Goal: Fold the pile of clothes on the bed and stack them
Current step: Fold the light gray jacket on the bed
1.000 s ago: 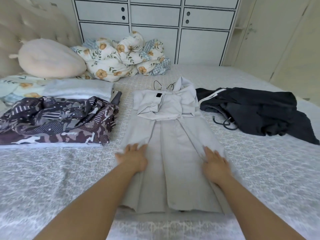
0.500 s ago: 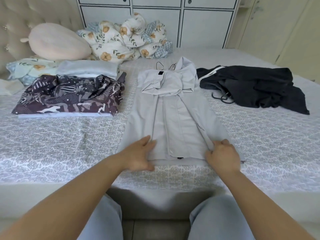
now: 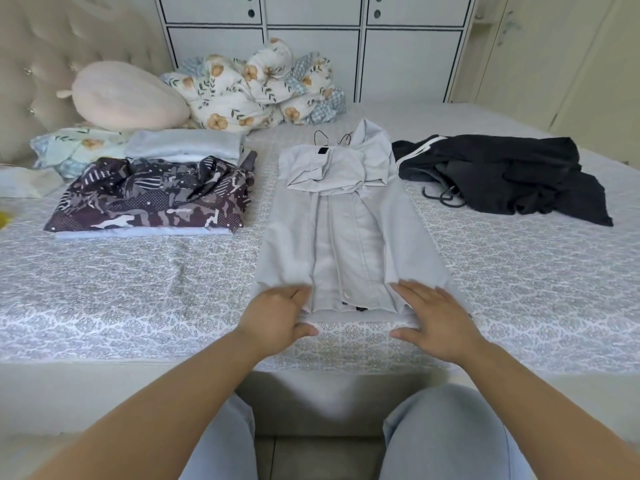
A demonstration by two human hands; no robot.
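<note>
A light grey shirt [image 3: 346,230] lies lengthwise in the middle of the bed [image 3: 138,289], its two sides folded inward and its collar end far from me. My left hand [image 3: 273,317] holds the near left corner of the hem, fingers on top and thumb under the edge. My right hand [image 3: 436,317] holds the near right corner the same way. A crumpled black garment [image 3: 512,174] with a white stripe lies unfolded to the right of the shirt. To the left sits a folded dark patterned piece [image 3: 152,199] on a pale folded layer, with folded light blue clothes [image 3: 183,143] behind it.
A pink pillow [image 3: 124,95] and a bunched floral quilt [image 3: 249,88] lie at the head of the bed. White cabinet doors [image 3: 311,46] stand behind. The bed's near edge runs just in front of my knees.
Both hands slid from the shirt's middle down to its near hem and took hold of the corners. The view pulled back and tilted down, so my legs show.
</note>
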